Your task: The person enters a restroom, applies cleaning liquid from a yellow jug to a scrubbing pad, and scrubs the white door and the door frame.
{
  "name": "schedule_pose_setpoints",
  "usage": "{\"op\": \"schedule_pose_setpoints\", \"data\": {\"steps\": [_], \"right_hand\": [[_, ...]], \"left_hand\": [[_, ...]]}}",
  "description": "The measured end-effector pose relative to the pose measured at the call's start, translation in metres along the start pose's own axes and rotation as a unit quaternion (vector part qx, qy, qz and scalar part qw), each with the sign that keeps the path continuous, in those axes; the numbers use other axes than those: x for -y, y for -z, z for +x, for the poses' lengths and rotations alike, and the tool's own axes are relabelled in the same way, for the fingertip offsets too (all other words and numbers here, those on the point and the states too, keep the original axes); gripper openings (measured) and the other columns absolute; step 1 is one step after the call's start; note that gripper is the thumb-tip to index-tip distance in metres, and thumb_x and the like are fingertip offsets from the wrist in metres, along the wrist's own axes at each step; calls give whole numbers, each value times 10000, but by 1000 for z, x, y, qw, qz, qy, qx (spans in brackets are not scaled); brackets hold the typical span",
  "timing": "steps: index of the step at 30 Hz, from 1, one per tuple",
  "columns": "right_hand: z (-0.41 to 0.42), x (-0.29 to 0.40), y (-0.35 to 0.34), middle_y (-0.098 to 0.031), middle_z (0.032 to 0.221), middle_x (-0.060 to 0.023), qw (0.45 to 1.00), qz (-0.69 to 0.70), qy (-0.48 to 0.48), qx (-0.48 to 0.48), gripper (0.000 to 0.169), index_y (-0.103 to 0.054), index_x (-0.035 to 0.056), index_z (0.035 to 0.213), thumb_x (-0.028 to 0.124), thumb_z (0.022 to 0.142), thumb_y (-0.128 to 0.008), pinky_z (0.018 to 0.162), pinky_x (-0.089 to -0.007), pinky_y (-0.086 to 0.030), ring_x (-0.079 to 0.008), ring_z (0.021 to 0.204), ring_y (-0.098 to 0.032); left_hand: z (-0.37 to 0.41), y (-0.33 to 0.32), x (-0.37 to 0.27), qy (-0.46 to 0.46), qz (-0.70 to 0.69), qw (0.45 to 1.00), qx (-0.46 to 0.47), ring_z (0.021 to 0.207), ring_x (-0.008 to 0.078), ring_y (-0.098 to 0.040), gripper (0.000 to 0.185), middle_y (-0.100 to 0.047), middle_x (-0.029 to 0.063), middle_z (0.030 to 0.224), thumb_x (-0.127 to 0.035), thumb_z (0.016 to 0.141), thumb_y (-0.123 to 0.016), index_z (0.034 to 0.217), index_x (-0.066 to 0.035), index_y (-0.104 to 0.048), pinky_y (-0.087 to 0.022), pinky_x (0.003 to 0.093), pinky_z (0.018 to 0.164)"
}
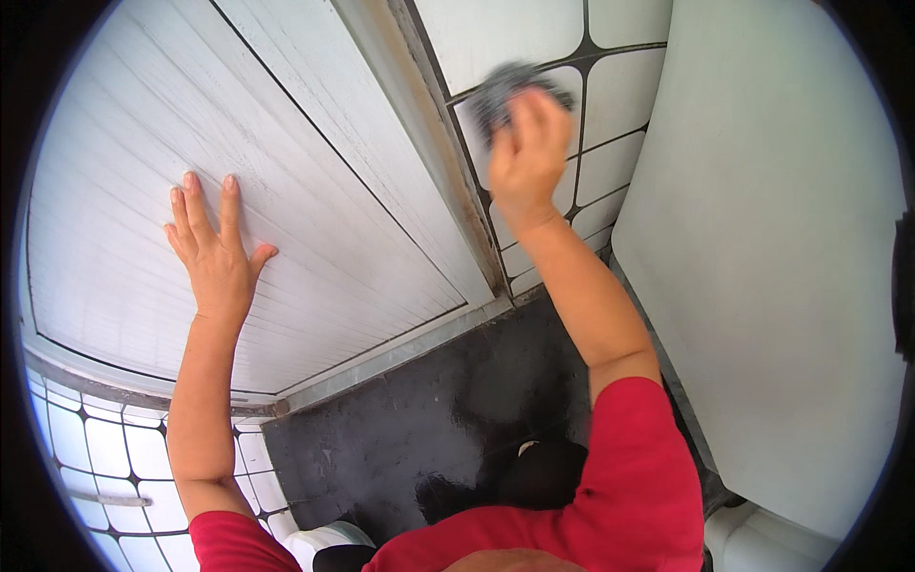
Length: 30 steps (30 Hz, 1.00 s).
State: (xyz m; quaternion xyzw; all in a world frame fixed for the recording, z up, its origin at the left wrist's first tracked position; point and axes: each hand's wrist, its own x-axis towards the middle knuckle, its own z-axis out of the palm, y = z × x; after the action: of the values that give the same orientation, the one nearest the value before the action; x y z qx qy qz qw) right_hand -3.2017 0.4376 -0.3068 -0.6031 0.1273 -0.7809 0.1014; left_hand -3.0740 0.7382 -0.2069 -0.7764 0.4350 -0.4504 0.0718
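My left hand (pixel 220 250) lies flat with fingers spread on a white panelled door (pixel 343 264), whose grooved face carries grey streaks. In my right hand (pixel 532 157) is a dark grey scrubbing pad or cloth (pixel 509 89), blurred by motion, so its exact kind cannot be told. The pad is against the white wall tiles (pixel 618 93) with dark grout, just right of the door frame (pixel 457 161). That frame looks stained brown along its edge.
A dark, wet-looking tiled floor (pixel 400 429) lies below. To the right stands a large smooth white panel (pixel 765 236). A white bucket-like container (pixel 329 538) is at the bottom, near my leg. On the lower left tiled wall (pixel 104 450) is a short pale bar (pixel 114 499).
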Motion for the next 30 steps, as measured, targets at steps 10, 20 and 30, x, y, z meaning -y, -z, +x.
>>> {"op": "schedule_pose_setpoints", "data": {"steps": [10,20,30], "right_hand": [[154,-4,-27,-610,968,-134,997,-39,34,-62,212,-619,29,924,8,720,-567,808,-416,-413,-321,893,-538],[186,12,-44,-580,889,-178,992,13,83,-92,117,-578,-28,902,25,805,-541,764,-411,-419,-333,831,-522],[166,-4,-30,-626,985,-120,977,32,211,-2,262,-623,22,971,-2,712,-599,823,-393,-440,-320,898,-560]], "left_hand": [[6,2,-2,19,-25,999,8,1345,430,-140,1018,-90,208,1480,-174,518,-850,1389,-135,-323,-205,606,1015],[-2,-2,0,13,-18,1000,9,1350,419,-137,1025,-112,208,1479,-189,506,-850,1388,-146,-329,-202,594,1025],[-1,0,2,14,-18,1000,14,1339,426,-168,1053,-131,211,1475,-172,478,-860,1388,-162,-331,-225,619,1001]]}}
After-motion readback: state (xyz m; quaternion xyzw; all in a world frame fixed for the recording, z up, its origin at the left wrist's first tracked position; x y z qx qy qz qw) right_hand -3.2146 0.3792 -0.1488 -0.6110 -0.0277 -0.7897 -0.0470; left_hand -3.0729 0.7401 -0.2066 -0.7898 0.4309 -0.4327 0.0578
